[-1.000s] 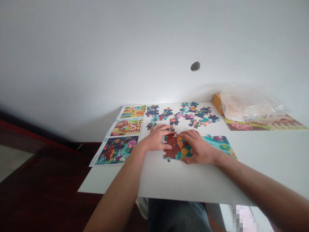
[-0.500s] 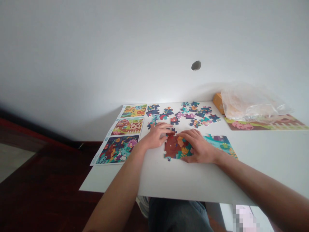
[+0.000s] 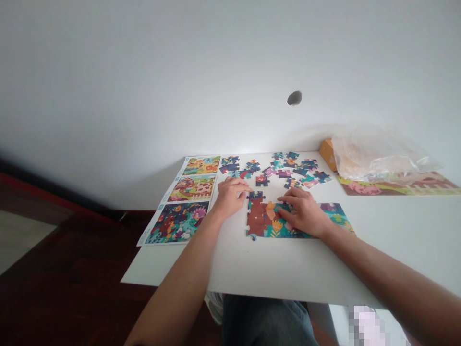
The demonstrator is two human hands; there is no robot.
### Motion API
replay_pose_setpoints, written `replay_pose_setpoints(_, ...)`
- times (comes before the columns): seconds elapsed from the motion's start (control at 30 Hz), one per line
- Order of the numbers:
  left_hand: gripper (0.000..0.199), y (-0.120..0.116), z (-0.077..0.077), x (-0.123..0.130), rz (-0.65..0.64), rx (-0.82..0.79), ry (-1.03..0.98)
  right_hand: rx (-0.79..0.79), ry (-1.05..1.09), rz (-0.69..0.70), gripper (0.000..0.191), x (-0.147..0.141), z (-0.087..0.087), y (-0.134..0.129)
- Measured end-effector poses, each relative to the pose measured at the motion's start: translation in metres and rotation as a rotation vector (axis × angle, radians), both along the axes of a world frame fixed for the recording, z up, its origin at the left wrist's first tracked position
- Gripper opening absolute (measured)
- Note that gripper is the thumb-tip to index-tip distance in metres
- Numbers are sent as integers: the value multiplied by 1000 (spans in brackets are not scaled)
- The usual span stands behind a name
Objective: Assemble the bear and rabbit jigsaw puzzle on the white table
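Observation:
A partly joined jigsaw [image 3: 257,218] lies flat on the white table, with brown, teal and yellow parts showing. My right hand [image 3: 300,211] rests on its upper middle, fingers apart, covering some of it. My left hand [image 3: 232,196] is at its upper left corner, fingers spread, fingertips close to a dark piece [image 3: 256,195] fitted at the top edge. Loose pieces [image 3: 284,173] lie beyond both hands, and a red and dark piece [image 3: 262,180] sits alone between the hands and the others.
A sheet with three printed pictures [image 3: 196,188] lies at the left. At the right back are a clear plastic bag [image 3: 382,154], an orange box [image 3: 327,154] and a farm picture [image 3: 403,184]. The table's front edge [image 3: 288,299] is above my legs.
My right hand has moved slightly right and up, uncovering more of the jigsaw's middle. My left hand has drawn back a little from the dark top piece.

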State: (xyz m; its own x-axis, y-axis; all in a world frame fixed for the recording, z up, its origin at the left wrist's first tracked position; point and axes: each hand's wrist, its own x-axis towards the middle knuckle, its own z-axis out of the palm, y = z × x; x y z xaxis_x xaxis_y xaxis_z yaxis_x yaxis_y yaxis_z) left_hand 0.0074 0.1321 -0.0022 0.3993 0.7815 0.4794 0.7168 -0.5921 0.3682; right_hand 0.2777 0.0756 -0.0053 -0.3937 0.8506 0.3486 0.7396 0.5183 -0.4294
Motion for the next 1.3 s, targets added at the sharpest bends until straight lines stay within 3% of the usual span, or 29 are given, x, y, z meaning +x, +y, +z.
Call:
replay_pose_setpoints(0.27,22,-1,-2,7,-143,-60,69,-29,-26,30,24,-3,3,-1)
replay_pose_setpoints(1.3,20,-4,-2,6,-137,-136,95,-49,-20,33,25,-1,0,2)
